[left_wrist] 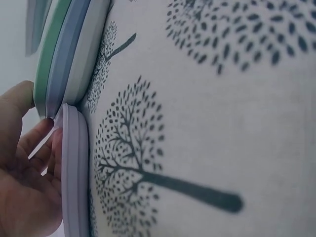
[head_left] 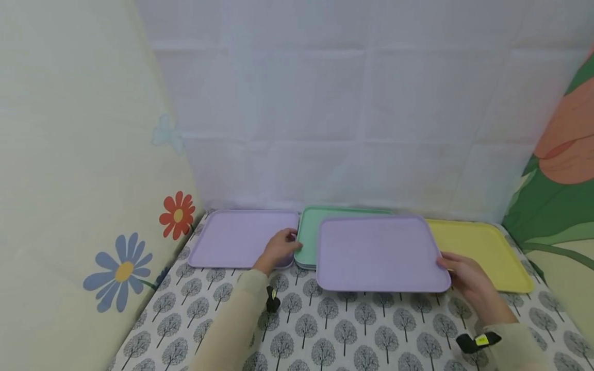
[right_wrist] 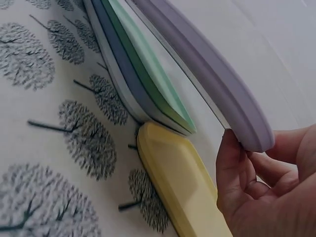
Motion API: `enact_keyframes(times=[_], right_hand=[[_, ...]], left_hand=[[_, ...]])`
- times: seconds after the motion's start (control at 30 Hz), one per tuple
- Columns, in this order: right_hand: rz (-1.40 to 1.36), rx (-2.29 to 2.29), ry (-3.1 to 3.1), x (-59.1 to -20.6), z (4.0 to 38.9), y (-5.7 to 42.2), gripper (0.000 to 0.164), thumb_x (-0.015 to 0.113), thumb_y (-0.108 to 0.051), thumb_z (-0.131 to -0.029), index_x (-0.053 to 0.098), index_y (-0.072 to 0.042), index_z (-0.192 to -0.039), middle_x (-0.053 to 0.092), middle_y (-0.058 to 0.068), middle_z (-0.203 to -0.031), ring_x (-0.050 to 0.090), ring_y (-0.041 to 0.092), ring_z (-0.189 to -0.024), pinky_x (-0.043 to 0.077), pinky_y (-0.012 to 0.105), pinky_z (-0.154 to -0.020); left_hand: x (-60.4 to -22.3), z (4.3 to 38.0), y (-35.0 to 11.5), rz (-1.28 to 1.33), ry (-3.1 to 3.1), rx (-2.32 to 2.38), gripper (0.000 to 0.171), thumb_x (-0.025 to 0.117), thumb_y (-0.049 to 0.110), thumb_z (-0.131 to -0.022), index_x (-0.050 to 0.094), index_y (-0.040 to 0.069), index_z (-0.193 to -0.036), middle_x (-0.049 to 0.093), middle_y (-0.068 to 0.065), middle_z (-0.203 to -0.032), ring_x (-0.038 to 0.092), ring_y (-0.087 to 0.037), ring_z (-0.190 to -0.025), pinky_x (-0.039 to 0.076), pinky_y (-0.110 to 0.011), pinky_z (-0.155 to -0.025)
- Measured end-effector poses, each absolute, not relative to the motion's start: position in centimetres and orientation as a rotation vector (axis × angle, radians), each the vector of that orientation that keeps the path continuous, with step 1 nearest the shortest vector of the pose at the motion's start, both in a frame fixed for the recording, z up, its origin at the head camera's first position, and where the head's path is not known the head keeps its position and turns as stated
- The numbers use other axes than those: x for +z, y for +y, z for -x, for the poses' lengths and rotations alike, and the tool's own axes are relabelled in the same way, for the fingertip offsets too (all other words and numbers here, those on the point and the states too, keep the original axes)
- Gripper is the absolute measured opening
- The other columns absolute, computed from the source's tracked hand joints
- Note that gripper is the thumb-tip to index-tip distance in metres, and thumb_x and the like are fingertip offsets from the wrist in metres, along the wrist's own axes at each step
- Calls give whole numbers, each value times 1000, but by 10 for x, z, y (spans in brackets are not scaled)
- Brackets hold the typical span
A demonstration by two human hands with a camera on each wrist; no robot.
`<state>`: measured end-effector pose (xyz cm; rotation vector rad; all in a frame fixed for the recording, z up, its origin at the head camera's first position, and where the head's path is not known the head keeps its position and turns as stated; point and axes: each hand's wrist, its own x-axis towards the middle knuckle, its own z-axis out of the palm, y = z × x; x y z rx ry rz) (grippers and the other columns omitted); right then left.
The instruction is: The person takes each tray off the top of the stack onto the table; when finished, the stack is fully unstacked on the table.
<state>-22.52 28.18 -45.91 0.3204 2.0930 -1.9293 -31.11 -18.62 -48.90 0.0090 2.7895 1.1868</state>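
My right hand (head_left: pixel 468 278) pinches a light purple rectangular tray (head_left: pixel 378 252) by its right edge, thumb on one face and fingers against the other. This tray is raised and tilted, overlapping the stack behind it in the head view. My left hand (head_left: pixel 280 248) is at the left edge of that stack, whose top is a green tray (head_left: pixel 307 234). In the left wrist view the thumb is at the green rim and a fingertip is by the blue tray (left_wrist: pixel 69 54) below. A pale grey tray (left_wrist: pixel 88 54) is lowest. The other left fingers lie beside a second purple tray (head_left: pixel 236 237).
On the right lies a yellow tray (head_left: pixel 482 250), partly behind the raised one. The tablecloth (head_left: pixel 306 330) is white with dark tree prints. A white sheet (head_left: pixel 325 103) hangs behind, and flower-printed panels (head_left: pixel 83 154) stand at both sides.
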Motion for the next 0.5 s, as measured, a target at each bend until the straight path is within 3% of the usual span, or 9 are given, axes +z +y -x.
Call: enact_keyframes(times=[0.27, 0.37, 0.5], right_hand=[[-343, -1952, 1994, -464, 198, 316, 79, 68, -25, -98, 23, 11, -153, 67, -18, -99, 65, 1, -90, 56, 24, -80], [-350, -1971, 1953, -466, 191, 329, 71, 66, -22, -100, 30, 10, -152, 68, -18, -98, 66, 3, -91, 56, 26, -80], [-406, -1954, 1935, -468, 185, 340, 76, 67, -22, -99, 25, 9, -153, 67, -19, -96, 66, 4, -90, 57, 28, -80]], left_hand=[[-494, 311, -190, 5, 2705, 1300, 54, 72, 20, -87, 57, 3, -136, 62, -18, -130, 61, -34, -115, 57, -44, -92], [-494, 312, -192, 17, 2698, 1308, 54, 73, 22, -88, 57, 5, -136, 62, -17, -130, 62, -32, -113, 56, -43, -92], [-494, 312, -194, 47, 2695, 1312, 54, 74, 24, -88, 57, 7, -137, 61, -15, -131, 62, -31, -113, 55, -44, -95]])
